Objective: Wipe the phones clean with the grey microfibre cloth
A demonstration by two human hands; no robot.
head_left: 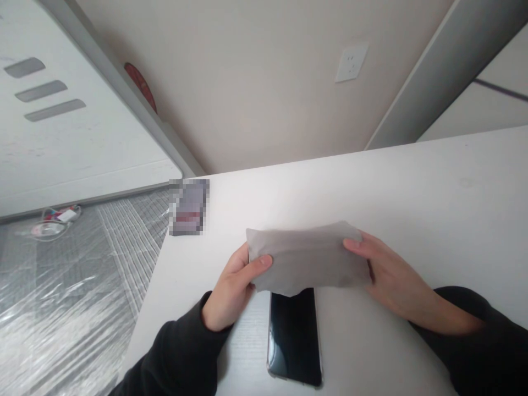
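Observation:
Between my two hands a grey cloth [309,258] is held out flat, raised over the white table. My left hand [239,280] grips its left end, thumb on top and fingers behind. At the right end my right hand [383,269] pinches the cloth the same way. Below it a smartphone [295,341] with a dark screen and a clear case lies face up on the table. The cloth hides the phone's far end. The fingers behind the cloth are mostly out of sight.
The white table [412,209] meets a wall with a power socket [352,62]. A blurred-out flat object [190,208] lies at the table's left corner. To the left stands a white panel [82,148] with slots, above a floor [82,308] covered in clear plastic, with a cable bundle [58,223].

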